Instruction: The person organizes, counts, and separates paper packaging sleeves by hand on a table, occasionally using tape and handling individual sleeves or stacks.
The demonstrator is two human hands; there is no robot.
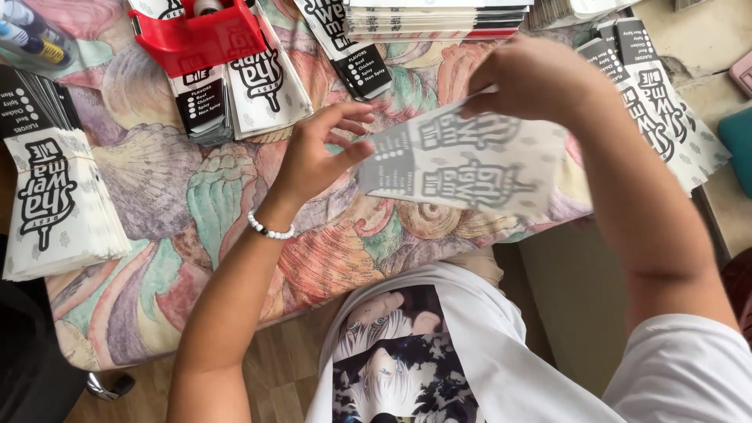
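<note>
White cotton shirt [501,352] | both hands [313,153] grip thin printed paper sleeve [470,168]

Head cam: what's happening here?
A person holds a thin printed paper sleeve up over a table with a patterned cloth. The right hand pinches its top edge; the left hand, a bead bracelet on its wrist, grips its left end. The sheet is blurred. Stacks of the same black-and-white sleeves lie around the cloth, and a red tape dispenser sits at the far edge.
</note>
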